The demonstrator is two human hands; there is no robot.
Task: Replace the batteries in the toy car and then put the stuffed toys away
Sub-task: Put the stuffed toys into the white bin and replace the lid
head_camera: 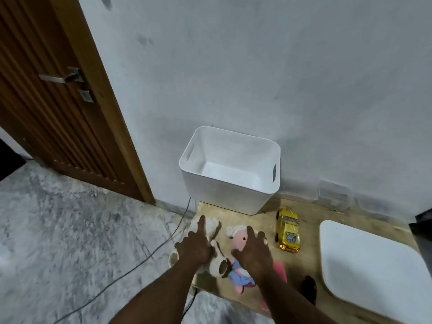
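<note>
Two stuffed toys lie side by side on a tan mat (308, 230). My left hand (195, 246) is over the cream and brown plush dog (216, 263), its index finger stretched forward. My right hand (253, 250) is over the pink doll with a white cap (238, 232), fingers extended. I cannot tell whether either hand grips its toy. The gold toy car (288, 230) stands upright on the mat to the right of the doll. A white bin (230, 169) stands empty against the wall behind the toys.
A flat white lid (374, 265) lies on the mat at the right. A grey cable (149, 251) runs across the marble floor on the left. A brown wooden door (58, 101) stands at the far left. A small dark object (309, 288) lies near the lid.
</note>
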